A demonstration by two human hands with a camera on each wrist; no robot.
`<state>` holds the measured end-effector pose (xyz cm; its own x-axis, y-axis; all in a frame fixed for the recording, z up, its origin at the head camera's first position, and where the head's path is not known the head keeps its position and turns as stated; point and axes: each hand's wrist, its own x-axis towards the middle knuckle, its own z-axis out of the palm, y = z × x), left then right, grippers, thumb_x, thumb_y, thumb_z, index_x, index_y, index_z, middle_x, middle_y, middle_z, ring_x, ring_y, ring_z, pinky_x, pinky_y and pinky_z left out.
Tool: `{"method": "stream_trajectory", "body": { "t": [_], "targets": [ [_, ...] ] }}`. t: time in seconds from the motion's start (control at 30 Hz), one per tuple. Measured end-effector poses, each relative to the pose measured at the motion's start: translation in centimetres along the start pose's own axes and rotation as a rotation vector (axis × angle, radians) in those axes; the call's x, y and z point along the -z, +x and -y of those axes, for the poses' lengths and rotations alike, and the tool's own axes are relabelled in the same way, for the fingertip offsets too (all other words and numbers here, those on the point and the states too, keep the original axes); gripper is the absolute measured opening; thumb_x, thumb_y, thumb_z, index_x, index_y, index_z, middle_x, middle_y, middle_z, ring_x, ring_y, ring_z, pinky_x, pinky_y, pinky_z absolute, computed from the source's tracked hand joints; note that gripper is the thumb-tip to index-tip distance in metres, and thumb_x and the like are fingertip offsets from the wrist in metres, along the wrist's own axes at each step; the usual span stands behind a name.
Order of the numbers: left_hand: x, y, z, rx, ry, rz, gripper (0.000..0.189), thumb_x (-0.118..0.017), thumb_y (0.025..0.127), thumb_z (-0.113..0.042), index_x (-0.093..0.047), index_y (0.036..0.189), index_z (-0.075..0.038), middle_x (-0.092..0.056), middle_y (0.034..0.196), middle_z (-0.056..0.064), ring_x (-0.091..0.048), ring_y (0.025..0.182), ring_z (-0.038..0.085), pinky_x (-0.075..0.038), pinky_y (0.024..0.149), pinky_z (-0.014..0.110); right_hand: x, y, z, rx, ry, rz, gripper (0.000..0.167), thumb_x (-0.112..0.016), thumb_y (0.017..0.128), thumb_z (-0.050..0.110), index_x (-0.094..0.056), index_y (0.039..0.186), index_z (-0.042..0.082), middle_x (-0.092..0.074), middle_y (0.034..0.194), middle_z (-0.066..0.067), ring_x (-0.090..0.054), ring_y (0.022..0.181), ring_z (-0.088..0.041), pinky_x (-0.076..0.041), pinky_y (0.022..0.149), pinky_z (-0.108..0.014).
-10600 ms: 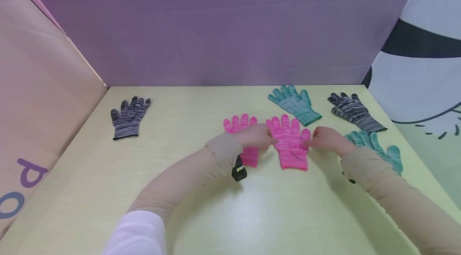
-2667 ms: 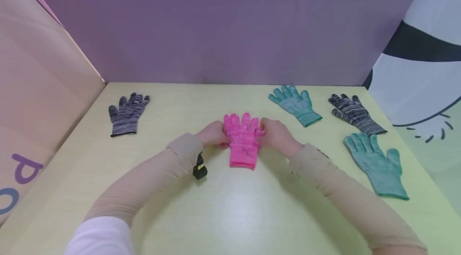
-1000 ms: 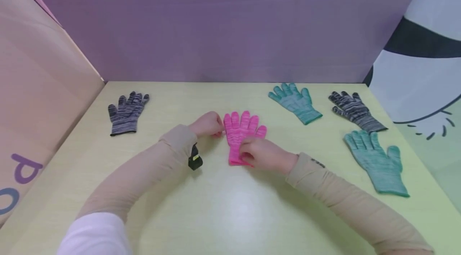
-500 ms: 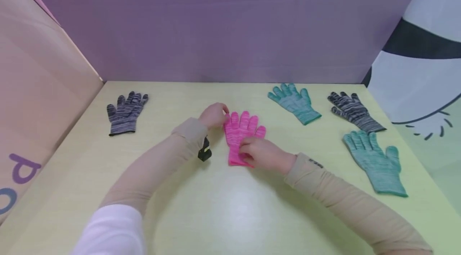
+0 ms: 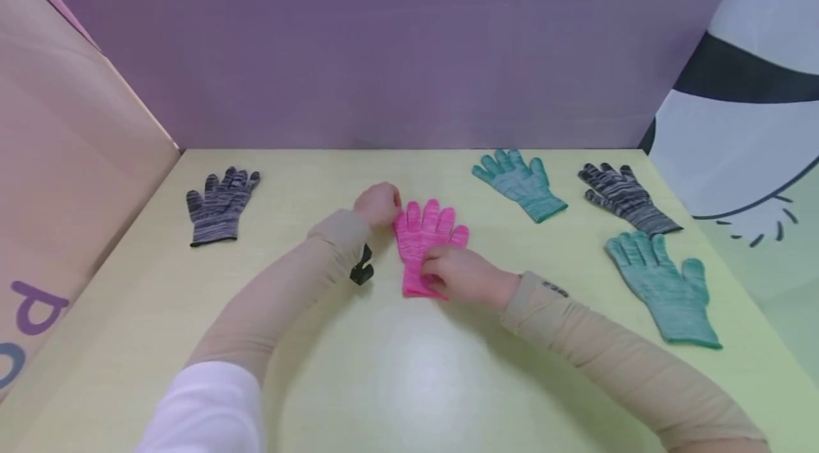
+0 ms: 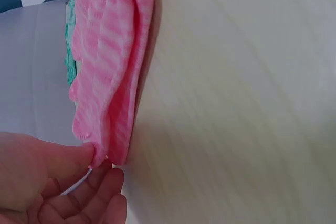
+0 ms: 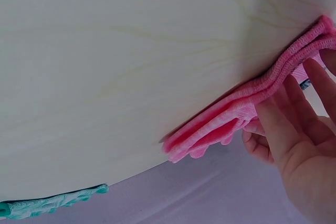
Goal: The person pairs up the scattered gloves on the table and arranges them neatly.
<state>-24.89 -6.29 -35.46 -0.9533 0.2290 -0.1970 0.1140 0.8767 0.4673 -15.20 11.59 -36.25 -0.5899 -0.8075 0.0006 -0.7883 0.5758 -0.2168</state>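
Two pink knit gloves [image 5: 419,236] lie stacked at the middle of the table, fingers pointing away; their two layers show in the wrist views. The left hand [image 5: 379,204] is at the stack's upper left edge. In the left wrist view, its thumb and fingers pinch a fingertip of the upper pink glove [image 6: 102,51]. My right hand [image 5: 467,275] rests on the lower palm and cuff of the top glove, covering part of it. In the right wrist view its fingers touch the pink fabric [image 7: 231,111] near the cuff. Most of the lower glove is hidden.
A grey-black glove [image 5: 220,208] lies at the far left of the table [image 5: 397,382]. Toward the right are a teal glove [image 5: 521,183] at the back, another grey-black glove [image 5: 630,198] and a second teal glove [image 5: 665,293]. A purple wall [image 5: 409,48] stands behind.
The pink gloves, side by side at first, are now stacked on the left. The right hand moved from the thumb side to the cuff; the left moved up to a fingertip and pinches it.
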Motion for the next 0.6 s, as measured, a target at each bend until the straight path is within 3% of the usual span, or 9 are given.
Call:
{"method": "stream_trajectory", "body": {
  "t": [0.27, 0.6],
  "targets": [
    [0.27, 0.08, 0.46, -0.055, 0.016, 0.026, 0.011, -0.059, 0.089, -0.011, -0.062, 0.093, -0.002, -0.064, 0.094, 0.011, -0.057, 0.086, 0.023, -0.049, 0.084, 0.036, -0.63, 0.0, -0.24, 0.04, -0.031, -0.028, 0.007, -0.071, 0.081, 0.007, -0.07, 0.088, 0.007, -0.063, 0.084, -0.002, -0.057, 0.078, -0.015, -0.053, 0.075, -0.024],
    [0.7, 0.36, 0.57, -0.115, 0.015, 0.04, 0.015, -0.058, 0.089, -0.011, -0.066, 0.098, -0.002, -0.065, 0.104, 0.014, -0.058, 0.097, 0.026, -0.047, 0.091, 0.037, -0.4, -0.02, -0.21, 0.028, -0.034, -0.028, 0.005, -0.07, 0.083, 0.007, -0.071, 0.088, 0.007, -0.064, 0.086, -0.002, -0.058, 0.079, -0.015, -0.053, 0.075, -0.025]
  ]
}}
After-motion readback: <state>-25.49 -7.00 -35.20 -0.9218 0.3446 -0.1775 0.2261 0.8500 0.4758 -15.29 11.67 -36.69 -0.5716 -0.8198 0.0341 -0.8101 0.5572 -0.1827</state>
